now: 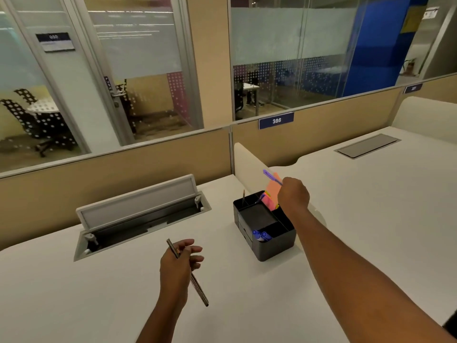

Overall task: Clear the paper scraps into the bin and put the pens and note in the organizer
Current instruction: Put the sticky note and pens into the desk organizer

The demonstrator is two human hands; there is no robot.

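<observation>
Right grip point(293, 194) pinches purple pen point(271, 176) above organizer point(274, 246); pen juts up-left.

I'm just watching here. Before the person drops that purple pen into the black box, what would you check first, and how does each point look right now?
1. Right hand grips the purple pen: ok.
2. Pen is over the organizer, at its far end: ok.
3. Room in that far compartment: cannot tell, the hand and the pink note hide it.
4. Left hand holds the dark pen securely, clear of the organizer: ok.
5. Paper scraps gone from the desk: ok, none visible.
6. Bin location: cannot tell, not in view.
</observation>
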